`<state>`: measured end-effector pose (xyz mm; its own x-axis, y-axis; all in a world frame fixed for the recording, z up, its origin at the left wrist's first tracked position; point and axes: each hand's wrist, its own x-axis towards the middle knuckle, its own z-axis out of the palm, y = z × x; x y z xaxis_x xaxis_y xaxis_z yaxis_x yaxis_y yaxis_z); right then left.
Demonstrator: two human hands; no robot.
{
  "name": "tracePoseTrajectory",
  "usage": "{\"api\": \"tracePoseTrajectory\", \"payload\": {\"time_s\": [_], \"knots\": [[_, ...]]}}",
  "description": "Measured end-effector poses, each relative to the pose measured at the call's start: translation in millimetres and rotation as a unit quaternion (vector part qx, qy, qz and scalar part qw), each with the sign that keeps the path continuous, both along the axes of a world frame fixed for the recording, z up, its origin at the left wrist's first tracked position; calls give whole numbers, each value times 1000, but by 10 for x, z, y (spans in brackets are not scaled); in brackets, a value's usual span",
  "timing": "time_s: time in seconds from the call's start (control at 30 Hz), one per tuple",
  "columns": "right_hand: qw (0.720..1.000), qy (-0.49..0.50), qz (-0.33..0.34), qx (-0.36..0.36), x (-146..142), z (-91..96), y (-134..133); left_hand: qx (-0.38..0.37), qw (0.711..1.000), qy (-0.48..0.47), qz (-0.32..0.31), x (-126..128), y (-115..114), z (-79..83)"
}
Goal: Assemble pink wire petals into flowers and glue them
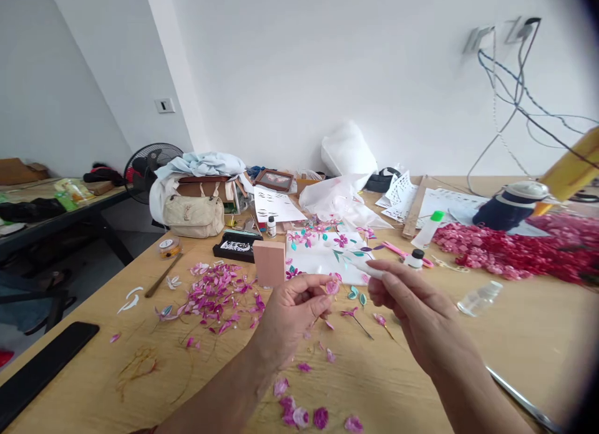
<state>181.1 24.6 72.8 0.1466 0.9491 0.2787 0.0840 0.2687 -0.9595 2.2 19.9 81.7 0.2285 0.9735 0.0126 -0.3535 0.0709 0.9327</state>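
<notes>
My left hand (299, 309) is closed, pinching a small pink fabric flower (332, 285) between thumb and fingertips above the table. To its right, my right hand (412, 309) is closed around a small white tube with a narrow tip (365, 269), pointed left toward the flower; the fingers hide most of the tube. Beneath and between the hands lie teal leaves (353, 292), a pink bud on a stem (381, 320) and loose petals. Several pink and magenta blossoms (321, 417) rest near the front edge. Behind the hands is a white sheet with flowers and leaves on it (309, 259).
A pile of magenta petals (219, 297) spreads at left, beside a pinkish block (270, 264) and a black tray (234, 245). At right are a green-capped bottle (427, 230), a clear bottle (480, 298), red-pink flower bunches (496, 247) and a metal tool (519, 400). A black phone-like slab (47, 371) lies front left.
</notes>
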Motion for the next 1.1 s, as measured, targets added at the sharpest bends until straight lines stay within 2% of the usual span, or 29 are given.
{"api": "tracePoseTrajectory", "payload": {"time_s": [0.2, 0.33, 0.4, 0.47, 0.57, 0.7, 0.9, 1.1], "knots": [[984, 164, -40, -53, 396, -92, -44, 8, 1000, 25, -9, -35, -1, -19], [971, 171, -71, -154, 808, -184, -110, 6, 999, 21, -24, -45, 5, 0], [968, 155, -75, -180, 978, -220, -124, 4, 999, 18, -32, -36, 15, 15], [976, 114, -59, -177, 1103, -255, -109, 4, 999, 18, -40, -19, 27, 29], [986, -4, -48, -159, 1218, -343, -6, -1, 999, 16, -46, 11, 43, 35], [977, -105, -69, -171, 1280, -568, 261, -11, 998, 3, -64, 34, 50, 2], [936, -255, -89, -226, 1292, -916, 633, -17, 997, 5, -74, 42, 48, -24], [882, -380, -105, -260, 1274, -1012, 747, -26, 997, 20, -71, 18, 62, -49]]}}
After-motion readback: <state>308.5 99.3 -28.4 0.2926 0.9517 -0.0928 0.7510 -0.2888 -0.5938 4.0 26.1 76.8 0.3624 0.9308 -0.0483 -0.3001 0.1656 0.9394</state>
